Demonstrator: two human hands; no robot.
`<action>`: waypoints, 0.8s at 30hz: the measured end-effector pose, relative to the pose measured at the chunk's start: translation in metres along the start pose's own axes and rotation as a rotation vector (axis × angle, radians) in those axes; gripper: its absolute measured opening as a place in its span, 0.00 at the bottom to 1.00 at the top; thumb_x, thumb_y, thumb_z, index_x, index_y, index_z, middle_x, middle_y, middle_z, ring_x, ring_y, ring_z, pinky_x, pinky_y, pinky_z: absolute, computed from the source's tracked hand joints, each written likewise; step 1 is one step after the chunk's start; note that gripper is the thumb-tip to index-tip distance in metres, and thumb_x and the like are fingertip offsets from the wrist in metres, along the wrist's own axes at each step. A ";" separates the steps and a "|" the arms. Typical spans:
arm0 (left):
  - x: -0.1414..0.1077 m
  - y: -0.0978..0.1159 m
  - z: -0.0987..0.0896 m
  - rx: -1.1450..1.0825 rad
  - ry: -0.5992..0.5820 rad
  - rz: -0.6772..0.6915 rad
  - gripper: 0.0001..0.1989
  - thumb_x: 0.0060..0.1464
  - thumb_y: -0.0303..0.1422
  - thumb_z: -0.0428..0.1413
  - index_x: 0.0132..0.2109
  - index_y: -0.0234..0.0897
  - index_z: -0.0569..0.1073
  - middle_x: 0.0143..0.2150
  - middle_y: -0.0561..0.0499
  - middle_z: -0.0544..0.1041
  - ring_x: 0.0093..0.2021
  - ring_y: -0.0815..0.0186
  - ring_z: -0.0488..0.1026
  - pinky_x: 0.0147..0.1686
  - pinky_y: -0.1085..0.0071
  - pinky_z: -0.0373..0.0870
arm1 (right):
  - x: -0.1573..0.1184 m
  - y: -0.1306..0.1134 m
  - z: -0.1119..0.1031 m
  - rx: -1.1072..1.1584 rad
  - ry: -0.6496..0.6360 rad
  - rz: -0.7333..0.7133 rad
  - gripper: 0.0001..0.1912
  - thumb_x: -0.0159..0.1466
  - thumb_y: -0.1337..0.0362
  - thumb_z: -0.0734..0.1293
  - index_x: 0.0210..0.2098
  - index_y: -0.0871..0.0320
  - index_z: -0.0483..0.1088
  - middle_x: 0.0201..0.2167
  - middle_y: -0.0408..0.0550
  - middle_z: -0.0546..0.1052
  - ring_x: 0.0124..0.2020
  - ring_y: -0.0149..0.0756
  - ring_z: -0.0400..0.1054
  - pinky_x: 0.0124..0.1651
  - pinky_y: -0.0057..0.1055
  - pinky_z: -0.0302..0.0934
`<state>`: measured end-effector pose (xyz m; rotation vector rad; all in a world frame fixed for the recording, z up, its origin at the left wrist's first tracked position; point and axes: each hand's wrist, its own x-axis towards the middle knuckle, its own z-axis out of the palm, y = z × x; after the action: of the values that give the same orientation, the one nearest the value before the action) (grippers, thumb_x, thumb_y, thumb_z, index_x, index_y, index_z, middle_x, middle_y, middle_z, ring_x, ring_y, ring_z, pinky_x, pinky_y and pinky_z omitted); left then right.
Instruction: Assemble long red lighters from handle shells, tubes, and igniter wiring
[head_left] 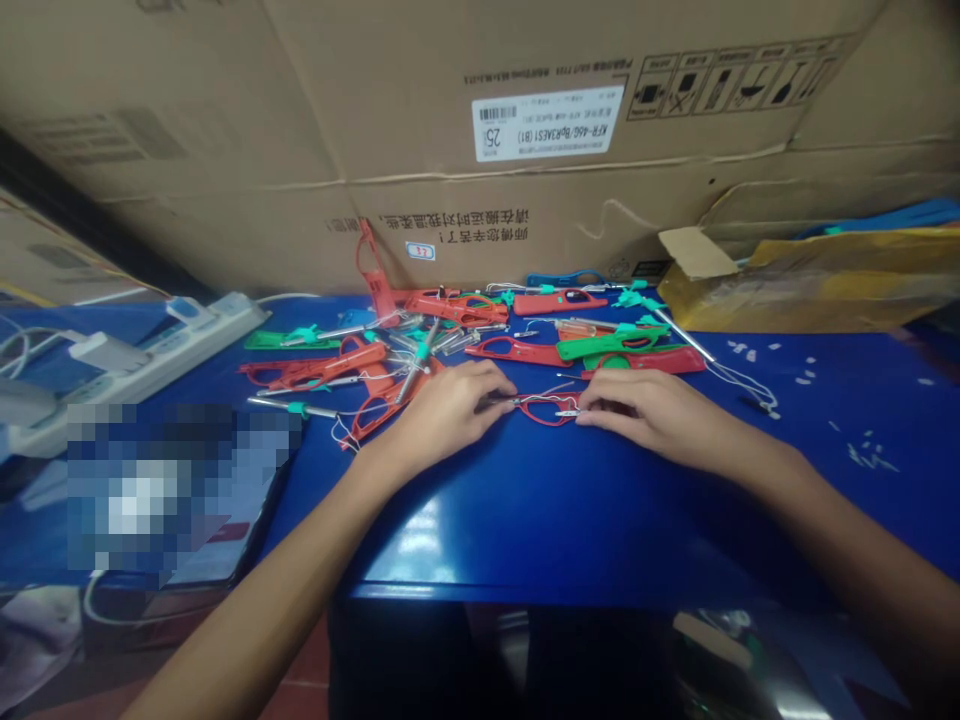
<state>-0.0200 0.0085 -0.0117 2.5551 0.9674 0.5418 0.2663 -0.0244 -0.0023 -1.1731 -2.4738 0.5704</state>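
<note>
Between my hands is a red plastic lighter casing [546, 411] with a looped handle, low over the blue table. Thin white wires run across it to a small white part [568, 413] beside my right fingertips. My left hand [459, 405] pinches the casing's left end, and a bit of metal shows at its fingertips. My right hand [637, 410] is closed with thumb and fingers on the casing's right end. What lies under the fingers is hidden. Just behind are a red casing [517, 350] and a green casing [619, 343].
More red casings [322, 368] and metal tubes with green fittings [420, 357] lie piled behind and left. A cardboard box [420, 120] walls off the back. A power strip [142, 365] and a tablet-like device [232, 530] are left. White scraps [870, 455] lie right.
</note>
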 end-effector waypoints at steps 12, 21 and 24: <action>0.003 0.006 0.014 0.033 0.048 0.127 0.12 0.70 0.33 0.53 0.52 0.35 0.78 0.47 0.46 0.78 0.48 0.61 0.75 0.51 0.61 0.73 | 0.002 -0.005 0.001 0.000 -0.035 0.096 0.11 0.72 0.55 0.63 0.40 0.54 0.73 0.36 0.46 0.78 0.36 0.36 0.71 0.39 0.33 0.61; 0.002 0.004 0.014 0.061 0.048 0.182 0.12 0.70 0.34 0.53 0.50 0.39 0.80 0.47 0.48 0.79 0.45 0.64 0.75 0.48 0.64 0.71 | 0.002 -0.002 0.000 -0.028 -0.043 0.075 0.12 0.73 0.55 0.63 0.39 0.55 0.72 0.37 0.46 0.78 0.38 0.38 0.71 0.40 0.35 0.61; 0.001 0.006 0.012 0.126 0.020 0.189 0.13 0.69 0.38 0.54 0.52 0.40 0.79 0.48 0.48 0.79 0.47 0.63 0.75 0.51 0.62 0.68 | 0.001 0.000 0.000 -0.027 -0.035 0.048 0.12 0.73 0.55 0.63 0.41 0.54 0.74 0.39 0.47 0.79 0.41 0.39 0.72 0.44 0.36 0.63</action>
<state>-0.0106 0.0026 -0.0193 2.7774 0.7948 0.5754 0.2657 -0.0239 -0.0024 -1.2460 -2.4960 0.5781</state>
